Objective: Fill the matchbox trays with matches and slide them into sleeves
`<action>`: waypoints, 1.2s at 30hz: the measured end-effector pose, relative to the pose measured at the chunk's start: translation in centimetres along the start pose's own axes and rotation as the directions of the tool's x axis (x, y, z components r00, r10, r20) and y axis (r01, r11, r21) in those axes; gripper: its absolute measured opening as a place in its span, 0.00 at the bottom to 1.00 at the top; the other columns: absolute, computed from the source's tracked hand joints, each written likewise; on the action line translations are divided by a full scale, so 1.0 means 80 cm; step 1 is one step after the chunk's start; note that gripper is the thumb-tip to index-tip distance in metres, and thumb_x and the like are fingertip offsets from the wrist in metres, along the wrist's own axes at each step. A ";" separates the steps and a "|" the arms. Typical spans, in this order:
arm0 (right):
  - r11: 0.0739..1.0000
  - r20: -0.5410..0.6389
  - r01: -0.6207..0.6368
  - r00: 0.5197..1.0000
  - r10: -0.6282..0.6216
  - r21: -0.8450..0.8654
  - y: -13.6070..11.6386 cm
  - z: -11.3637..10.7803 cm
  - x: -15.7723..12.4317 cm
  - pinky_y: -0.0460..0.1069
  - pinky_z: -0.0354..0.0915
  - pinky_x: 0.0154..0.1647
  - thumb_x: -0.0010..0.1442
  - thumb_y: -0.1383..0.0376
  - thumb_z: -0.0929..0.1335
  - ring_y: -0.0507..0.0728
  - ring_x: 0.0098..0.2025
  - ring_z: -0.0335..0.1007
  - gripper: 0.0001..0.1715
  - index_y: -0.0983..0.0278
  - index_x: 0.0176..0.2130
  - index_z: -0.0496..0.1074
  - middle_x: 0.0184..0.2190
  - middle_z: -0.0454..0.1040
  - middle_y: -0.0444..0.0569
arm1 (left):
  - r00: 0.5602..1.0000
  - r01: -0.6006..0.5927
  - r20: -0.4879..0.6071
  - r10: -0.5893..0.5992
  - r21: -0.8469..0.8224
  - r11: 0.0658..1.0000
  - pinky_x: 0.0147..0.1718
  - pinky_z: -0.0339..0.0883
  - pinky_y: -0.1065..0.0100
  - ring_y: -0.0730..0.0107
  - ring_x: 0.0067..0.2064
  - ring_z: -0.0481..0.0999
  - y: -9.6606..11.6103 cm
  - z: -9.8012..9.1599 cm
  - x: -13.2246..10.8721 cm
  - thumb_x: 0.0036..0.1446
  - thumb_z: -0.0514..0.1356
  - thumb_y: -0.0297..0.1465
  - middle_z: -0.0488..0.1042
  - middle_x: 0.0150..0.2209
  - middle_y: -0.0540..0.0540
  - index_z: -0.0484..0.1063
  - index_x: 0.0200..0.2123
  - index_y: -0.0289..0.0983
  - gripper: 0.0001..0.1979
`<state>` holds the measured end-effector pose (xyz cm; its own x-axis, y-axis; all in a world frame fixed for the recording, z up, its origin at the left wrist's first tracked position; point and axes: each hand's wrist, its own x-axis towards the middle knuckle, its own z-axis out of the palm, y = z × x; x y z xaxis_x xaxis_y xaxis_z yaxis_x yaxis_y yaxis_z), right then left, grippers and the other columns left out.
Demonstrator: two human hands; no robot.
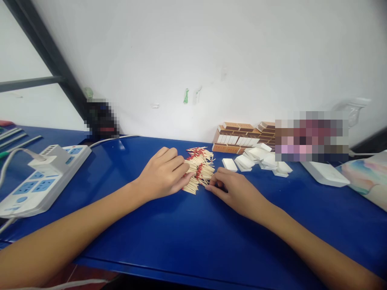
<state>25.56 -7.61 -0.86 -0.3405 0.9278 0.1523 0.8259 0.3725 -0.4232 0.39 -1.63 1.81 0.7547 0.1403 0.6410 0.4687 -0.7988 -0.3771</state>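
A heap of red-tipped wooden matches (200, 167) lies on the blue table (187, 237) near the wall. My left hand (165, 175) rests palm down at the heap's left side, fingers stretched out and touching the matches. My right hand (234, 189) lies at the heap's lower right, its fingers curled with the tips at the nearest matches; what they pinch, if anything, is too small to tell. Just right of the heap lie several white inner matchbox trays (256, 159). Behind them brown matchbox sleeves (242, 137) are stacked against the wall.
A white power strip (39, 183) with a plugged-in adapter and cables sits at the left. A flat white box (325, 173) and a pastel-patterned object (367, 177) lie at the right. The table's front edge runs close below my forearms.
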 end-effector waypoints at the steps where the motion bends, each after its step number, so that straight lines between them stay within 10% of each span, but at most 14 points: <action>1: 1.000 0.007 -0.003 1.000 0.003 -0.004 0.001 0.000 0.000 0.50 0.61 0.33 0.68 0.62 0.70 0.54 0.31 0.68 0.12 0.61 0.32 0.70 0.33 0.72 0.47 | 1.000 -0.001 0.000 0.001 0.003 1.000 0.32 0.57 0.59 0.62 0.33 0.64 0.000 0.000 0.000 0.67 0.60 0.34 0.75 0.30 0.44 0.75 0.33 0.37 0.11; 14: 0.961 -0.078 0.202 0.972 -0.220 -0.189 0.003 -0.015 -0.008 0.51 0.65 0.32 0.72 0.63 0.66 0.55 0.32 0.70 0.06 0.61 0.39 0.68 0.38 0.71 0.48 | 1.000 0.005 0.028 -0.002 -0.106 0.994 0.38 0.60 0.61 0.62 0.39 0.67 0.010 0.004 -0.001 0.69 0.59 0.33 0.76 0.39 0.43 0.73 0.48 0.37 0.08; 21: 0.910 -0.080 0.288 0.943 -0.324 -0.298 -0.014 -0.016 -0.013 0.49 0.62 0.29 0.74 0.63 0.63 0.55 0.31 0.70 0.09 0.63 0.40 0.68 0.37 0.71 0.49 | 0.997 -0.044 0.056 0.055 -0.180 0.983 0.40 0.61 0.60 0.62 0.38 0.66 0.023 0.004 0.003 0.68 0.59 0.30 0.73 0.34 0.45 0.76 0.36 0.38 0.07; 36: 0.983 0.152 0.153 0.974 -0.167 0.099 -0.018 -0.001 -0.007 0.49 0.65 0.37 0.71 0.66 0.67 0.53 0.35 0.69 0.06 0.62 0.38 0.70 0.39 0.72 0.47 | 0.993 0.103 -0.041 -0.108 -0.108 0.989 0.37 0.61 0.59 0.61 0.39 0.70 -0.006 0.010 -0.003 0.66 0.61 0.33 0.74 0.35 0.44 0.76 0.43 0.36 0.07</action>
<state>24.57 -8.65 -0.25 -0.5376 0.8391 0.0829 0.7156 0.5061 -0.4815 0.33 -0.79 1.31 0.6800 0.2016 0.7049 0.4916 -0.8386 -0.2345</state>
